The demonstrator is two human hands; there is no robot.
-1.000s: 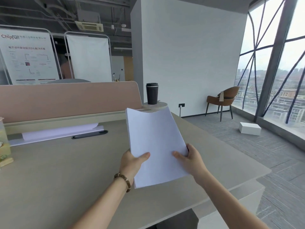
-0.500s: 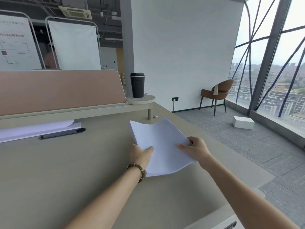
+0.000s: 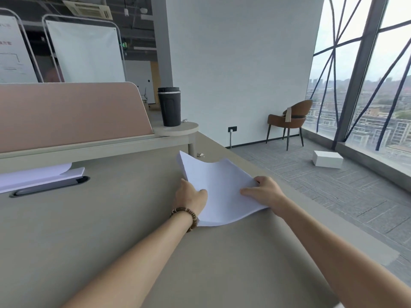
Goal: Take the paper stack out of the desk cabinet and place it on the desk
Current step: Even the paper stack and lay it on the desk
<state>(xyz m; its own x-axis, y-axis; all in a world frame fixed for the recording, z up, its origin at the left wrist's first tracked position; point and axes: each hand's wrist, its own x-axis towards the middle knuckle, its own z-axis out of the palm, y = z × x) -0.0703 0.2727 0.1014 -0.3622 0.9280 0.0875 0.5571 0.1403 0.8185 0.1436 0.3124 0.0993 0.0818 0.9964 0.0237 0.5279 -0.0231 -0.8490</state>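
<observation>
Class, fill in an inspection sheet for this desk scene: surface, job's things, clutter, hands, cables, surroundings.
Surface: beige desk, mostly bare.
Job's things: paper stack low over the desk, sagging, far corners curled up.
Clutter: black cup on a round shelf; more paper at the left by a dark slot.
Hands: left hand and right hand both grip the stack's edges.
Cables: nothing seen.
Surroundings: brown chair, white box on the floor, windows.

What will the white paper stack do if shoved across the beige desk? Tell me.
The white paper stack is probably floppy: it sags between the left hand and right hand. It looks thin, so likely light. Sheets may fan apart on the smooth beige desk.
</observation>
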